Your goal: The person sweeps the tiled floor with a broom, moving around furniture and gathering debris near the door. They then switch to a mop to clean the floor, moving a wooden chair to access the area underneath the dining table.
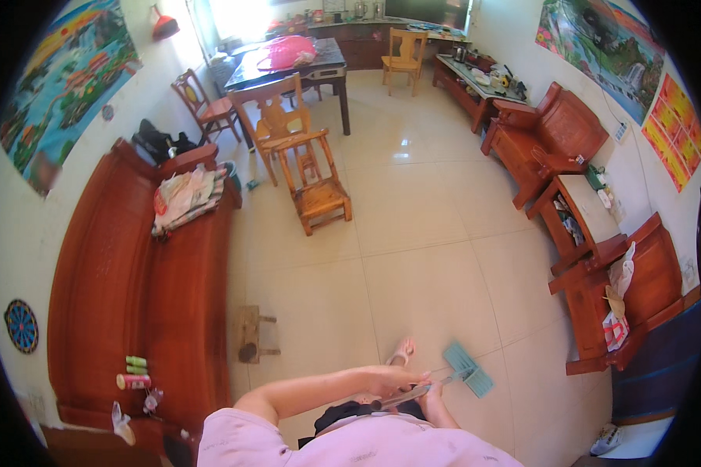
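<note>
I hold a flat mop by its pale, thin handle [406, 396] in front of my body. My left hand [389, 379] reaches across from the left and is closed round the handle. Closer to the mop head, my right hand [433, 395] also grips the handle. The flat, teal-green mop head [469, 369] lies on the tiled floor, ahead and to the right of my hands. Just left of it is one of my feet in a light sandal [402, 352]. My fingers are small and partly hidden in this view.
A long red-brown wooden bench [191, 311] lines the left wall, with a small wooden stool [248, 335] beside it. Ahead stand a low wooden chair [316, 198] and a dark table [331, 62]. Wooden armchairs [557, 128] and a side table [588, 204] line the right.
</note>
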Demonstrator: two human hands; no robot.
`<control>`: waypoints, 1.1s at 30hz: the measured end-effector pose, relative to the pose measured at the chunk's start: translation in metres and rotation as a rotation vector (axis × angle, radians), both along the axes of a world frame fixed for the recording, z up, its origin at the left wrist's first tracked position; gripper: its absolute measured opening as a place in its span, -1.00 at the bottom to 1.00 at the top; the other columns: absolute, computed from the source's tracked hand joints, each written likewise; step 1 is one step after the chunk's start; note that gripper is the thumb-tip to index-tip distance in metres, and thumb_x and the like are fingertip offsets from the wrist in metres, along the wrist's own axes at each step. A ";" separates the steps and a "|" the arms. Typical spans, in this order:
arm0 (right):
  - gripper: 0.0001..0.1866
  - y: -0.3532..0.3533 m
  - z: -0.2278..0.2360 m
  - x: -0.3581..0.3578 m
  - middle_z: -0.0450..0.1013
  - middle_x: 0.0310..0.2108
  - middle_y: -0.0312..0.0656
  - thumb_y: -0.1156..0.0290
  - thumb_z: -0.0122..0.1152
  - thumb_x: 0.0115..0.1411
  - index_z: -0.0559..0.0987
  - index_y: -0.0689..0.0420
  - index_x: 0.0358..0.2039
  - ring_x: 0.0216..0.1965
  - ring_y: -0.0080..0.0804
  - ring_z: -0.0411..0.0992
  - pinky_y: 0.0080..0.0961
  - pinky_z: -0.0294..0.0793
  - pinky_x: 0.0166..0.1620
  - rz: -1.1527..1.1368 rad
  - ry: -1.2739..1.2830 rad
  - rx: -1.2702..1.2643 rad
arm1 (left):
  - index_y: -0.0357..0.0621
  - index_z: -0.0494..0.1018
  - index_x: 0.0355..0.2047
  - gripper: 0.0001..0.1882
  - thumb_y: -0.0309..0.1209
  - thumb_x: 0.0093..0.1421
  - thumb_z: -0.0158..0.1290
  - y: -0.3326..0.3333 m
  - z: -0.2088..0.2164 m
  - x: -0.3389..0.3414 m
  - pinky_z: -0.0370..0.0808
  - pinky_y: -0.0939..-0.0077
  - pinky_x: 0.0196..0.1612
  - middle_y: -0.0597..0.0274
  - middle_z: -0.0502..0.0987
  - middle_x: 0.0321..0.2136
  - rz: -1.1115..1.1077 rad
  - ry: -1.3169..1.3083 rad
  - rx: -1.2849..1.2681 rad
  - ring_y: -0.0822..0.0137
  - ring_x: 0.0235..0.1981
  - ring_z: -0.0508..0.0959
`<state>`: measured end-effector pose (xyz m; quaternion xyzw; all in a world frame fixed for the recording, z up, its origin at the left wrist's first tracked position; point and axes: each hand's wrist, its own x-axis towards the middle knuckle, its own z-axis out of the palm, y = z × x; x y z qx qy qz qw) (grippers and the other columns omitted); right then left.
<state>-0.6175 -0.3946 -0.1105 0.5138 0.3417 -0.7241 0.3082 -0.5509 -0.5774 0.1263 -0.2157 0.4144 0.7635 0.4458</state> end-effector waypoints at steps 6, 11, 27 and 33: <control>-0.90 -0.107 0.005 -0.114 0.11 -0.76 -0.32 0.43 -0.20 -0.13 0.17 0.02 -0.72 -0.76 -0.46 0.12 -0.51 0.14 -0.69 0.079 0.096 0.156 | -0.22 0.32 -0.37 -0.77 -0.30 0.06 -0.06 -0.081 -0.032 -0.117 0.24 0.75 -0.81 0.24 0.41 -0.60 -0.106 -0.150 -0.168 0.58 -0.81 0.27; -0.91 -0.193 0.007 -0.238 0.08 -0.77 -0.31 0.46 -0.21 -0.16 0.19 0.04 -0.73 -0.80 -0.44 0.06 -0.60 0.13 -0.71 0.058 0.077 -0.001 | -0.25 0.31 -0.45 -0.88 -0.46 0.00 -0.07 -0.164 0.005 -0.214 0.20 0.75 -0.81 0.30 0.36 -0.70 -0.056 -0.148 -0.115 0.61 -0.82 0.26; -0.85 -0.545 0.059 -0.559 0.21 -0.83 -0.28 0.47 -0.05 -0.12 0.24 0.08 -0.74 -0.79 -0.41 0.21 -0.44 0.31 -0.62 0.314 -0.004 -0.412 | -0.23 0.11 0.01 -0.48 -0.42 0.03 -0.03 -0.457 0.020 -0.463 0.31 0.63 -0.19 0.20 0.34 -0.22 0.223 0.253 -0.266 0.49 -0.21 0.33; -0.81 -0.634 0.050 -0.673 0.21 -0.85 -0.24 0.46 -0.02 -0.16 0.23 0.07 -0.80 -0.80 -0.34 0.19 -0.37 0.34 -0.62 0.228 -0.018 -0.401 | -0.23 0.16 -0.03 -0.53 -0.40 0.03 -0.06 -0.558 0.040 -0.587 0.32 0.64 -0.22 0.19 0.35 -0.24 0.101 0.189 -0.308 0.49 -0.25 0.34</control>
